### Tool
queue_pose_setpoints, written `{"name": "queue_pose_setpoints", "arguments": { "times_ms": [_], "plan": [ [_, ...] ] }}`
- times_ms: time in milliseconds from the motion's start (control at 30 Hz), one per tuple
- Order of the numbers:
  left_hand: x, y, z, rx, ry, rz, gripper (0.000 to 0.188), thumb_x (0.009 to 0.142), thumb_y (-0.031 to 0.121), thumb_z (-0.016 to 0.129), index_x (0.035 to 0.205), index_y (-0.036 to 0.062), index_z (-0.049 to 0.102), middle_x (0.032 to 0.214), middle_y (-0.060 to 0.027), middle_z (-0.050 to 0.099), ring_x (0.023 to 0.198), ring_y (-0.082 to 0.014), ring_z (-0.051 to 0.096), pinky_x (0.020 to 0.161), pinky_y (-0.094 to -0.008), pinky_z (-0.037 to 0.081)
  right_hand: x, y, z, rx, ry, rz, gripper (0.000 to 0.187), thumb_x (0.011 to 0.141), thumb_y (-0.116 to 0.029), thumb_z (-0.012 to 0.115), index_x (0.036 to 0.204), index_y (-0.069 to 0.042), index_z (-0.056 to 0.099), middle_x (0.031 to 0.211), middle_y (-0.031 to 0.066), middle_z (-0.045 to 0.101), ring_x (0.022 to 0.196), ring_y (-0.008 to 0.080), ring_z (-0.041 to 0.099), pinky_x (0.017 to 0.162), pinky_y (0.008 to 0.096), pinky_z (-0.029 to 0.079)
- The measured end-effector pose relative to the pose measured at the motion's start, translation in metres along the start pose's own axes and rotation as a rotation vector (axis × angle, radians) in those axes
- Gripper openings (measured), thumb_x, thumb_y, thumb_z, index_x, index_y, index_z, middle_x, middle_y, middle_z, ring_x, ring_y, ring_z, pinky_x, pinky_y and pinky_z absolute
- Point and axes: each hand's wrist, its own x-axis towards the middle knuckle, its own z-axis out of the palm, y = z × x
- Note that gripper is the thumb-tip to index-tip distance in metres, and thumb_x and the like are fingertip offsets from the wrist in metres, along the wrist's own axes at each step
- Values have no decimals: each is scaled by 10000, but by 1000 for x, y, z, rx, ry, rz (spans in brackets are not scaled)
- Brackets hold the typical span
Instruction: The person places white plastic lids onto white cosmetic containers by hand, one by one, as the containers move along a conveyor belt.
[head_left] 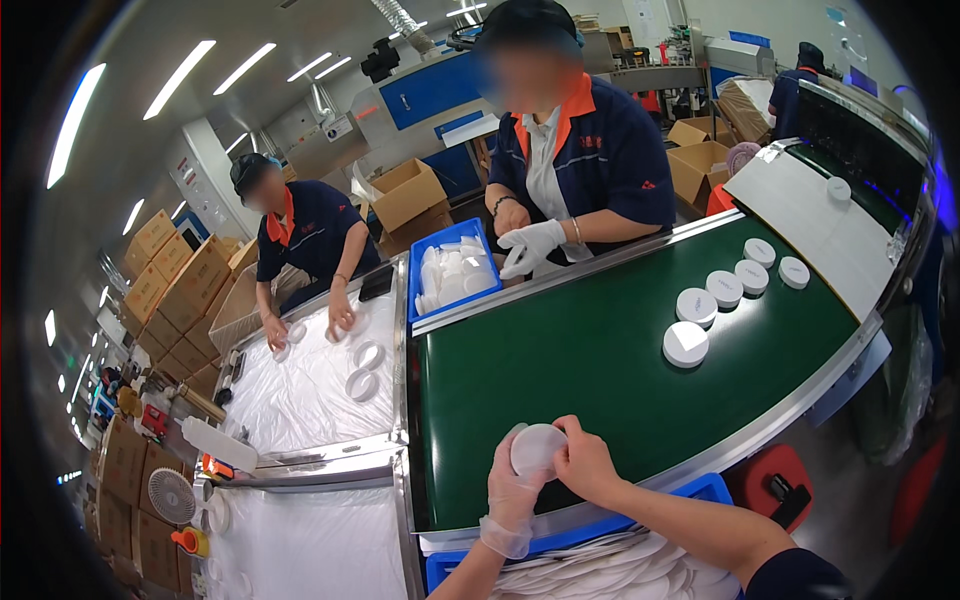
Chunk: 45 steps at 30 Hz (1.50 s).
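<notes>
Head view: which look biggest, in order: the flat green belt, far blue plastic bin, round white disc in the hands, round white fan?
1. Flat green belt
2. Far blue bin
3. White disc, white fan: too alike to rank

Head-worn fisheye view, pitched down and forward across a glossy green conveyor belt (540,350).
I look out through the left camera on the wearer's head, the picture upright and unmirrored. At the lower edge I see steeply down onto a blue plastic bin (712,489); near me, low and a little right of centre, are the clear-gloved left hand (513,482) and bare right hand (588,466). Farther off, a white film-covered tabletop (290,410) spreads leftward, and the wide lens reaches up to long white ceiling lights (180,79), bending straight edges toward its dark rim.
</notes>
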Motion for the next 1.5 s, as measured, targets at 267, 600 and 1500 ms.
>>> {"name": "queue_pose_setpoints", "arguments": {
  "times_ms": [267,600,1500],
  "plan": [
    [-4,-3,-6,-168,195,-222,167,840,103,542,945,-17,593,773,-42,606,669,-110,563,612,-230,466,-1,-4,-2,54,-28,-99,256,744,-56,498,994,-14,468,819,215,596,717,361,593,635,433,469],
    [-4,-2,-6,-152,162,-195,187,885,129,492,901,-9,617,751,1,585,644,-58,520,560,-204,431,0,2,4,8,-31,-137,190,782,-93,507,956,-17,496,784,185,605,690,354,593,617,437,468],
    [-4,11,-20,-511,34,-236,261,912,213,386,1030,19,515,967,-69,552,883,-152,540,766,-264,438,0,2,9,-11,-213,-173,259,786,-190,570,932,-21,440,606,147,565,538,313,576,519,394,455]
  ]
}}
